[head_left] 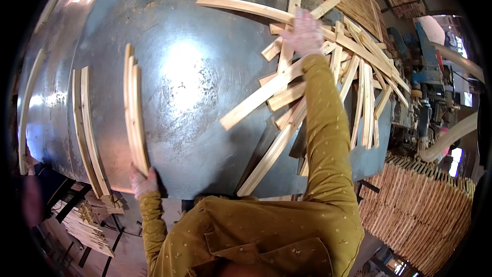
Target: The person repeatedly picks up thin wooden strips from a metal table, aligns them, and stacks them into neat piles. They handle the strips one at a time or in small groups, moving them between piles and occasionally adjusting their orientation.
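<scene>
While over scattered slats [287, 92], right hand [306, 33] flat; left hand [142, 180] gripping strips [134, 113].

No packages, labels, signs or screens appear anywhere in my view.
</scene>
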`<control>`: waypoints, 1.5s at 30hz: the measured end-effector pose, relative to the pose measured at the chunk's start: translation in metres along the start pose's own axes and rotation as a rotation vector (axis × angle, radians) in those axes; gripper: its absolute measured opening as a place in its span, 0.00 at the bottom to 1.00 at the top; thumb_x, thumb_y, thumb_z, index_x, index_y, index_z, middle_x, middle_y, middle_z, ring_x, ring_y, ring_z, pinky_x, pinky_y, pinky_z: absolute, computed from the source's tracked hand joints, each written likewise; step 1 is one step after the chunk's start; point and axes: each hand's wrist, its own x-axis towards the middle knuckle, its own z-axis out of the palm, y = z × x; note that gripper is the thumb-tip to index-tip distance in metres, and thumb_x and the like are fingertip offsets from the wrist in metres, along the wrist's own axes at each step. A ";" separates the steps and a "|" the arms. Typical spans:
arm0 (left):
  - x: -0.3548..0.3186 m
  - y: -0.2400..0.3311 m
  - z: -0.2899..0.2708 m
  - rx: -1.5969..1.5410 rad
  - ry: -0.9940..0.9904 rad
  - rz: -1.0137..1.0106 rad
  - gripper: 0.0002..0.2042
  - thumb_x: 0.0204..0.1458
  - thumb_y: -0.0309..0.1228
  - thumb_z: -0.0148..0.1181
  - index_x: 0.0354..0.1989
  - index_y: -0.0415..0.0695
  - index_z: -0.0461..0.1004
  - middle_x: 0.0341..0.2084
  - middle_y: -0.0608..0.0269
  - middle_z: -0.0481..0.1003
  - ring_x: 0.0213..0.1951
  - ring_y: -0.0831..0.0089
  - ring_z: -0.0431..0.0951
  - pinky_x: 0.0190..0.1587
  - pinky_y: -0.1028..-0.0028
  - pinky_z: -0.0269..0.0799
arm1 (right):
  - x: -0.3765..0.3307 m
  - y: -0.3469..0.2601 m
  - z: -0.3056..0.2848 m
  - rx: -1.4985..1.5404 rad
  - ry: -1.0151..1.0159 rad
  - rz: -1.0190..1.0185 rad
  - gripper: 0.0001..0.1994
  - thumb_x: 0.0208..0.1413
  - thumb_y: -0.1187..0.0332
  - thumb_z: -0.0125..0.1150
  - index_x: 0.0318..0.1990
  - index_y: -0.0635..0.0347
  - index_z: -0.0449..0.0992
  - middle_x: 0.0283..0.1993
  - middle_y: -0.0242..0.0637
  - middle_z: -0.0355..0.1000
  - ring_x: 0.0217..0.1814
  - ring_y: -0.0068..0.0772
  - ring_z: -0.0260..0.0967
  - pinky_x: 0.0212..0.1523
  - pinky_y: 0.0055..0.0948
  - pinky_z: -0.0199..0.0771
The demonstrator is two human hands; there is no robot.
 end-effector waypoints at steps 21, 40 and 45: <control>-0.006 0.268 0.080 -1.680 -1.011 0.050 0.24 0.59 0.34 0.59 0.61 0.37 0.62 0.38 0.48 0.77 0.33 0.57 0.79 0.42 0.59 0.80 | -0.140 -0.046 -0.065 0.542 0.047 -0.488 0.35 0.55 0.45 0.63 0.64 0.56 0.65 0.63 0.47 0.67 0.67 0.42 0.64 0.67 0.41 0.60; 0.009 -0.003 -0.017 0.463 0.593 0.174 0.37 0.49 0.47 0.66 0.65 0.42 0.62 0.63 0.42 0.62 0.66 0.44 0.58 0.67 0.48 0.51 | -0.054 -0.167 -0.127 1.506 -1.218 -0.046 0.20 0.62 0.54 0.59 0.50 0.63 0.74 0.32 0.34 0.76 0.27 0.28 0.73 0.32 0.30 0.80; -0.022 0.108 -0.047 -0.627 -0.199 0.733 0.36 0.56 0.48 0.62 0.66 0.36 0.60 0.49 0.52 0.73 0.43 0.64 0.75 0.46 0.67 0.73 | -0.081 -0.248 -0.134 2.193 -0.985 0.349 0.30 0.62 0.49 0.60 0.59 0.67 0.67 0.43 0.42 0.77 0.42 0.38 0.78 0.39 0.31 0.82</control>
